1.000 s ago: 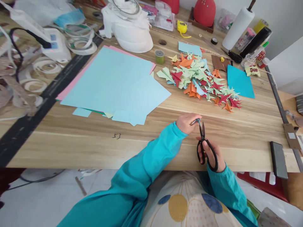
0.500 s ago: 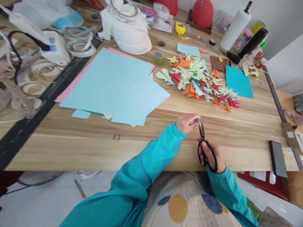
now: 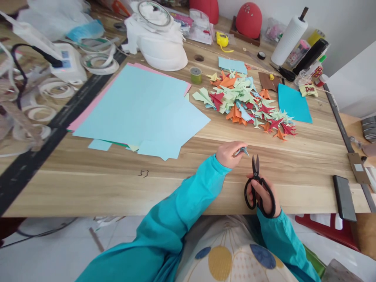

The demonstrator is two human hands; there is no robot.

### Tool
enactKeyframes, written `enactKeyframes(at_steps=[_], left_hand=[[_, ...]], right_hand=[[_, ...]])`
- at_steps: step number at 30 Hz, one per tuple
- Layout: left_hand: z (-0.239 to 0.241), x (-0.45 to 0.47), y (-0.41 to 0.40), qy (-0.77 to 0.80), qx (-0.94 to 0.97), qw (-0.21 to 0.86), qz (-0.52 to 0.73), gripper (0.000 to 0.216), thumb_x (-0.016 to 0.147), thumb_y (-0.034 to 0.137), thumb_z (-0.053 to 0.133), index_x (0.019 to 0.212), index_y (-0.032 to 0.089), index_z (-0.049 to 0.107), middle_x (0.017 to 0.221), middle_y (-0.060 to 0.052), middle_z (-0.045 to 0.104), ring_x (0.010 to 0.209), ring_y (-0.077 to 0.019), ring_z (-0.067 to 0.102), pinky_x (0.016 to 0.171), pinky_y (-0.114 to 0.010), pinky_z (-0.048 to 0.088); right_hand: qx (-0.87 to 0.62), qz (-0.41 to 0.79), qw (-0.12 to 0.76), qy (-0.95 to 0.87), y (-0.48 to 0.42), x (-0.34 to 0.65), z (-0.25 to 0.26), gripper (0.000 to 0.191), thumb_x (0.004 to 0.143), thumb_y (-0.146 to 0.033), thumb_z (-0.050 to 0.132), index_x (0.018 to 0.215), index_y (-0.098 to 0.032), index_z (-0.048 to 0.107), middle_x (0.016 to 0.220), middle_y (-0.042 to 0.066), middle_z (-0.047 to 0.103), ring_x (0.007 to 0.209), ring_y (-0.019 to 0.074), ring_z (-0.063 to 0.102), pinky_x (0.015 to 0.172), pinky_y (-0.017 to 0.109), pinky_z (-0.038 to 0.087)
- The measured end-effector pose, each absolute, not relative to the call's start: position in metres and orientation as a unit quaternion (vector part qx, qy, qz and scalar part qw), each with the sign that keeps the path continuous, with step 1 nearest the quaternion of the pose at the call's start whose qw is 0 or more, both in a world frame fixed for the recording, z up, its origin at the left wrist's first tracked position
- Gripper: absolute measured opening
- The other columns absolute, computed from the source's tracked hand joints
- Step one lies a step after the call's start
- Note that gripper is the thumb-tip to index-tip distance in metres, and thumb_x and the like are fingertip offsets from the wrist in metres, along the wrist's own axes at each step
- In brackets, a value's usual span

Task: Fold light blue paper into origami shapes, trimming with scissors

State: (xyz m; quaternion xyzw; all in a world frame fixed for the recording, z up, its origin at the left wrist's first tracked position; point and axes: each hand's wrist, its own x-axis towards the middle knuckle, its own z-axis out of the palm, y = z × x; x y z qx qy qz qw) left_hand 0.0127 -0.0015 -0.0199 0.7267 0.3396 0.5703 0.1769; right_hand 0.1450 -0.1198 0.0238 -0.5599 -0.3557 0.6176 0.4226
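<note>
My left hand (image 3: 229, 154) is closed in a pinch on a small folded light-blue paper piece (image 3: 242, 150) just above the wooden table (image 3: 117, 184). My right hand (image 3: 262, 194) grips black scissors (image 3: 257, 184) through their loops near the table's front edge. The blades point away from me, nearly closed, a little to the right of the paper piece and apart from it. Both arms wear teal sleeves.
A heap of small folded paper shapes (image 3: 246, 102) in red, orange, green and blue lies beyond my hands. Large light-blue sheets (image 3: 138, 105) over pink ones lie to the left, a teal sheet (image 3: 293, 103) to the right. Tape rolls (image 3: 100, 62), a white roll (image 3: 289, 37) and clutter line the far edge.
The scissors have come away from the paper piece, drawing back to the right and toward me. My left hand still pinches the piece in about the same place.
</note>
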Motion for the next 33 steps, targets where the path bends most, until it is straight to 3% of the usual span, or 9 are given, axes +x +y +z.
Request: enactKeyframes(at_steps=[5,33], left_hand=[[-0.0194,0.0136,-0.002,0.324,0.739,0.172,0.565,0.02,0.07,0.009,0.058,0.089,0.014,0.06,0.085,-0.008,0.069,0.08,-0.0141,0.064,0.075,-0.024,0.052],[-0.0201,0.0131,-0.0011,0.299,0.768,0.206,0.527,0.012,0.078,0.018,0.053,0.087,0.015,0.06,0.086,-0.007,0.069,0.082,-0.0129,0.064,0.077,-0.024,0.051]], right_hand=[[-0.582,0.615,0.363,-0.39,-0.1161,0.1416,0.0314,0.038,0.077,-0.046,0.051,0.096,-0.013,0.052,0.056,-0.004,0.047,0.036,0.0051,0.041,0.029,0.016,0.034],[-0.61,0.602,0.346,-0.381,-0.1149,0.1452,0.0347,0.047,0.074,-0.051,0.052,0.099,-0.012,0.053,0.051,-0.005,0.045,0.033,0.005,0.038,0.026,0.017,0.03]])
